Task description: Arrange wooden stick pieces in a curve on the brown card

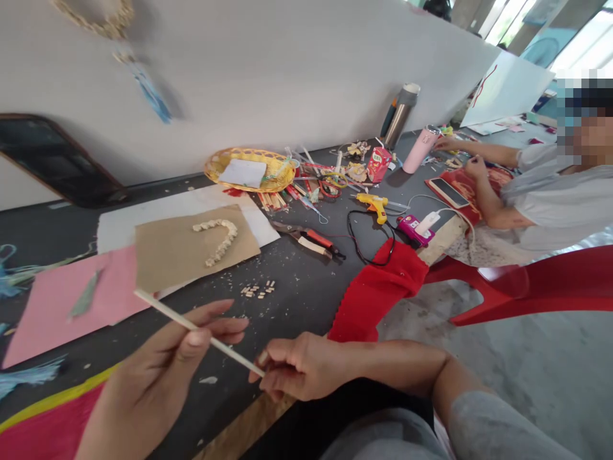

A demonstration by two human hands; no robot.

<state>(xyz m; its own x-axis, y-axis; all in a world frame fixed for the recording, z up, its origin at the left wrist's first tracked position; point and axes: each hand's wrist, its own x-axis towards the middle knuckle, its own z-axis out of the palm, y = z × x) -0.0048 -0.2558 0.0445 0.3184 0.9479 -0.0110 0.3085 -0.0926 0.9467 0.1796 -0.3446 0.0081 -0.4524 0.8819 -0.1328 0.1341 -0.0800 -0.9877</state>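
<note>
Left fingers [191,350] loosely pinching pale stick [168,312], right fingers [283,381] gripping end

A pale stick [163,310] is held along its length by the left hand [158,374] and gripped at its near right end by the right hand [304,365]. Beyond, small pieces [261,295] are scattered on the dark table [301,291]; a curved strip [228,237] is supported by brown card [163,249], with pliers [306,241] placed farther right.
</note>
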